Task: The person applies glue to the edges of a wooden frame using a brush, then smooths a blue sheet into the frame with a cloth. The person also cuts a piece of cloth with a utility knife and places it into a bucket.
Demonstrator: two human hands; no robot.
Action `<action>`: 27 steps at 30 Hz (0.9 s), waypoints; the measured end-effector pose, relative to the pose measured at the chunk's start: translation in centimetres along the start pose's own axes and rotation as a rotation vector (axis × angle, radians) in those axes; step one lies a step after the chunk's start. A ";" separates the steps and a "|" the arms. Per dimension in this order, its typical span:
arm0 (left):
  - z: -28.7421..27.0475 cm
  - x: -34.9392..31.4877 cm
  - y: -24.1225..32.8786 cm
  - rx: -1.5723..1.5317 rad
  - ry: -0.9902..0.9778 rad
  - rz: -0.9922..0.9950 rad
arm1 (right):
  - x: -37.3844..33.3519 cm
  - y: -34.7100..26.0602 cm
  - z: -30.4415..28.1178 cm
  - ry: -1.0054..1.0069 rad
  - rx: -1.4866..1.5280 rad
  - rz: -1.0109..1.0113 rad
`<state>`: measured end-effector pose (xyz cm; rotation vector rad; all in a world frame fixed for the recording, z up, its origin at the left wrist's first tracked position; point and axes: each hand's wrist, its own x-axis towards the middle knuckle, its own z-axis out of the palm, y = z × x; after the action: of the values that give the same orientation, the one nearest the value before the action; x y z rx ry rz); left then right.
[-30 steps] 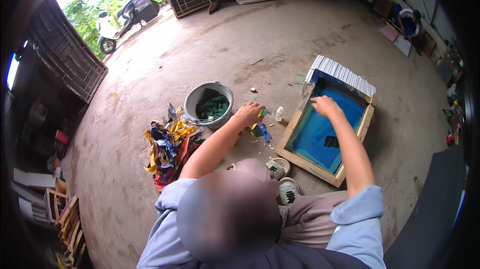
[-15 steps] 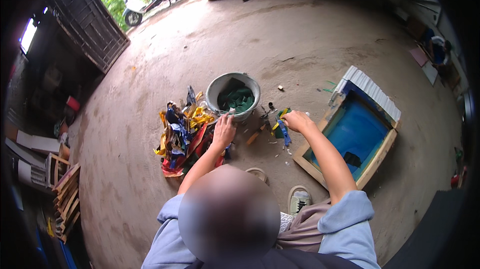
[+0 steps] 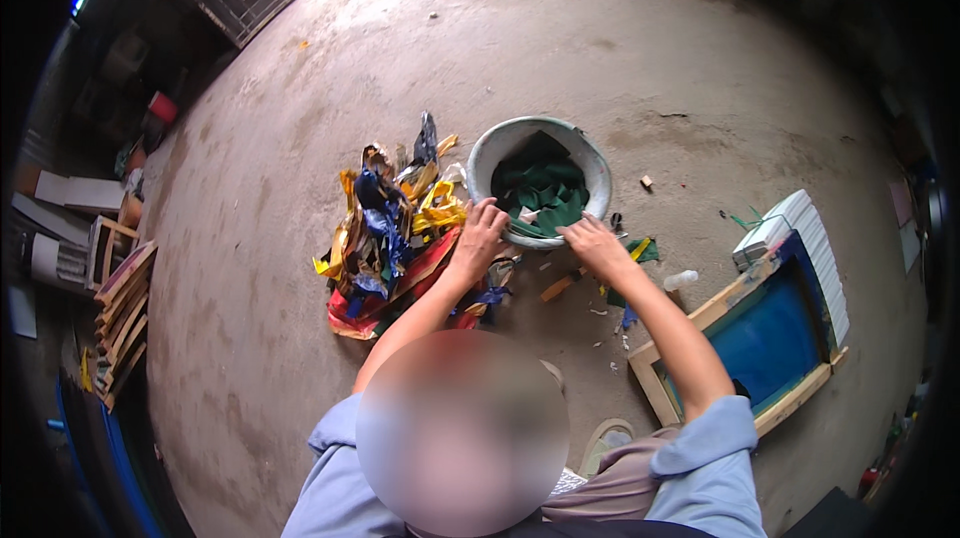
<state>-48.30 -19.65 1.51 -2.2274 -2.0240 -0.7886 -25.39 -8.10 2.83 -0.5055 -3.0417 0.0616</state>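
Observation:
A round grey bucket (image 3: 482,160) stands on the floor ahead of me, with crumpled dark green pieces (image 3: 540,183) that look like cloth inside it. Both of my hands are at its near rim. My left hand (image 3: 482,233) is on the left side, its fingers closed at one end of a green piece (image 3: 535,229). My right hand (image 3: 597,243) pinches near that piece's other end. Whether the fingers also touch the rim is hidden. Left of the bucket lies a heap of crumpled scraps (image 3: 390,238) in yellow, blue, red and black.
A wooden frame (image 3: 655,378) with a blue mesh panel lies at the right, white corrugated material (image 3: 812,248) along its far side. Near my right wrist are small scraps and a clear bottle (image 3: 681,280). Wooden frames (image 3: 128,308) are stacked at far left.
My right hand has moved left from the small blue and yellow scraps to the bucket's near rim. My left hand stays by the rim. The whole view has shifted.

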 end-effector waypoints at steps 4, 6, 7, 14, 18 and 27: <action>0.1 -3.0 2.7 -0.066 0.025 -0.034 | -2.1 -0.6 -3.1 -0.124 0.254 -0.001; -0.1 -4.5 4.0 -0.118 -0.024 -0.014 | -2.7 -0.8 -4.1 -0.304 0.378 0.032; -0.3 -4.9 4.6 -0.170 -0.045 -0.011 | -3.0 -0.8 -4.4 -0.396 0.438 0.053; -1.9 -4.3 1.0 -0.653 0.094 -0.172 | 3.6 1.8 -5.3 -0.942 0.768 0.058; -1.1 -3.3 1.1 -0.678 0.228 -0.337 | 8.6 2.2 -2.7 -0.571 0.624 0.152; -0.1 -3.7 0.2 -0.822 0.459 -0.504 | 9.2 1.4 5.2 0.104 0.269 0.385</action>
<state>-48.19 -23.17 0.21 -1.4689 -2.2516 -2.2653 -33.95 -3.90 -1.93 -1.0195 -2.7311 0.4377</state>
